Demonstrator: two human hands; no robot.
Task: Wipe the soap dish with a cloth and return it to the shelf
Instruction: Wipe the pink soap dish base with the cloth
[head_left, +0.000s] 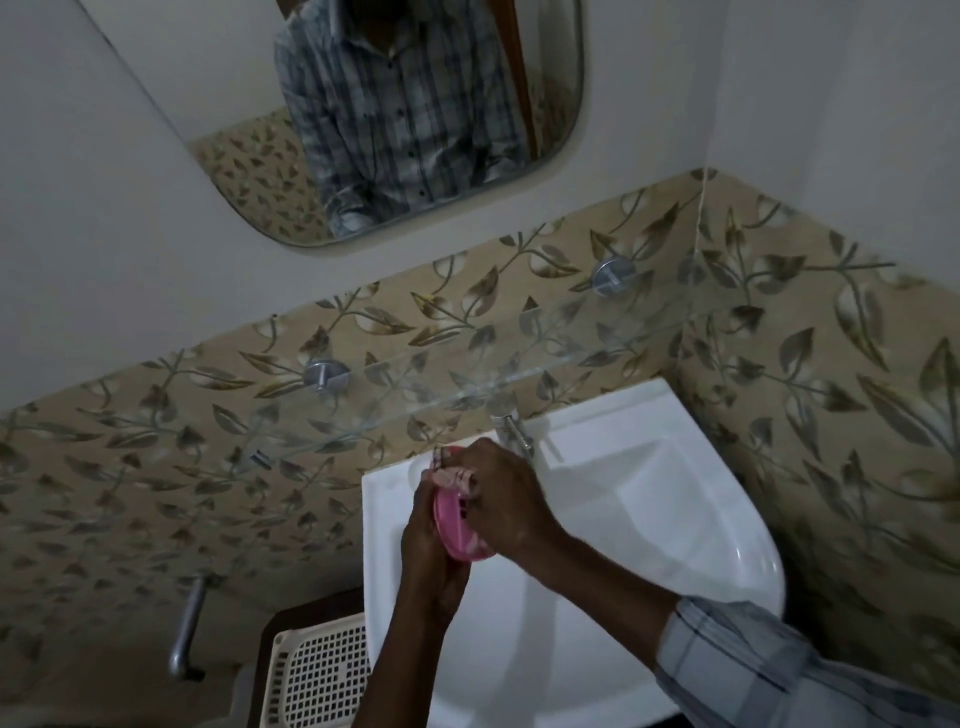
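Note:
A pink oval soap dish (454, 527) is held over the back left part of the white washbasin (649, 519). My left hand (431, 558) grips it from the left and below. My right hand (498, 499) presses a small pinkish patterned cloth (460, 475) against the dish's upper end; most of the cloth is hidden under the fingers. The glass shelf (467, 379) runs along the tiled wall just above the hands, on two round metal mounts, and nothing stands on it.
A chrome tap (514, 431) stands at the basin's back edge, right beside my right hand. A mirror (395, 119) hangs above. A cream perforated basket (322, 670) sits low left of the basin, near a metal pipe (187, 631).

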